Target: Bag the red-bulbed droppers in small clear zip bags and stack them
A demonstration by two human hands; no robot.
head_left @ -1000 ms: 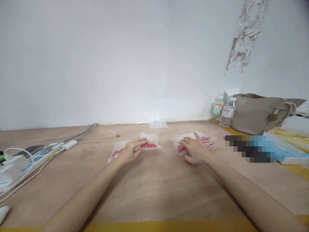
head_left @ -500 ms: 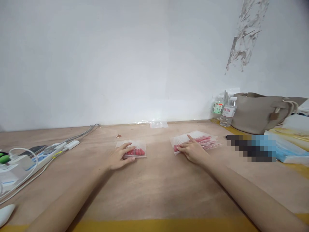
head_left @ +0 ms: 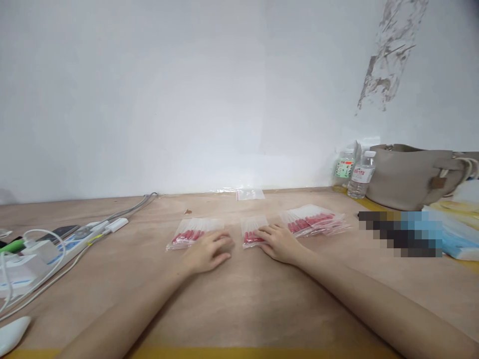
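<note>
**Small bags of red pieces laid out on a wooden worktop**

Left hand: laid palm down on the worktop, fingers spread and loosely flat, nothing gripped. Its fingertips lie just beside the near right corner of the left bag; whether they touch it cannot be told.

Right hand: laid palm down, fingers extended, resting on the near edge of the middle bag. The bag is pressed flat under the fingertips, not pinched or lifted.

Left bag: a clear zip bag with red pieces inside, lying flat, left of centre.

Middle bag: a smaller clear bag with red pieces, lying flat between the two hands, apart from the left bag.

Stack of bags: several clear bags with red contents, fanned and overlapping, just right of the right hand and not touched by it.

Empty bag: a clear bag lying at the back edge of the worktop, against the wall.

Power strip: white, with plugs and cables, at the left side.

Bottles: two plastic bottles, upright, at the back right.

Handbag: beige, standing just right of the bottles.

Tissue pack: pale blue, at the far right edge.
</note>
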